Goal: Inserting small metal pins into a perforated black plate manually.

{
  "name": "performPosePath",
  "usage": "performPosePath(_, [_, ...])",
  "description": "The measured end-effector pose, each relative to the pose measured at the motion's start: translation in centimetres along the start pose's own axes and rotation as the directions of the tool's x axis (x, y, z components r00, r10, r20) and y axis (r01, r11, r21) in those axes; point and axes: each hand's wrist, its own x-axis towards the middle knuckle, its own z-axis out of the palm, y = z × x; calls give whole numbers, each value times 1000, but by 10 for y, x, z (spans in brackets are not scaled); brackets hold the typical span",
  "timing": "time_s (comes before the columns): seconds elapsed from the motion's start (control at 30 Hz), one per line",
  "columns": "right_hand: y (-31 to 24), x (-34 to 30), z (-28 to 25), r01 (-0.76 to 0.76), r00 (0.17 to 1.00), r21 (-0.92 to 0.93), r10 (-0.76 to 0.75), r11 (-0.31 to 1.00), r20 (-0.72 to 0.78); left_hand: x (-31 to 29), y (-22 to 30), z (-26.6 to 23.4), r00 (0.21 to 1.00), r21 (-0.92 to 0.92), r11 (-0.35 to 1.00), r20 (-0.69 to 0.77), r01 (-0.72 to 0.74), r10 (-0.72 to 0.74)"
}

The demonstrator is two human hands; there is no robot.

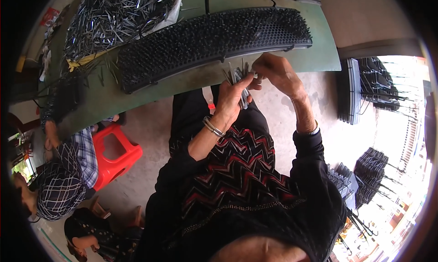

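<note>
My left hand (229,99) is closed round a bundle of thin strips (244,97), silvery and dark, whose ends stick out above and below the fingers. Close by on its right, my right hand (279,75) has its fingers curled in a pinch near the left thumb. Whatever lies between those fingertips is too small to make out. Just beyond both hands, a long curved black panel with holes (214,40) lies on the green table (98,109). Dark upright pieces fill most of its holes; toward the right, part of the honeycomb-like surface shows bare.
A heap of loose dark strips (114,20) lies on a sack at the far left. Beside the table on the left stand a red plastic stool (119,154) and a person in a checked top (61,184). Another person (98,232) is lower left. Stacked black panels (385,81) stand at right.
</note>
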Motion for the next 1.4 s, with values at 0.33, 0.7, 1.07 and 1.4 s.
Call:
performPosePath(0.33, [-3,-2,4,4,996,80,4,997,-92,3,0,4,999,40,999,-39,-33,34])
performPosePath(0.7, [1,-2,4,-16,995,55,21,998,-95,3,-1,4,996,64,996,-49,-68,71])
performPosePath(1.07, [-12,3,3,20,867,-76,-55,997,-495,7,-5,-3,991,17,998,-120,-62,63])
performPosePath(1.4, [9,42,-5,172,748,-324,-337,930,-571,7,-8,-4,998,-48,999,-70,4,-8])
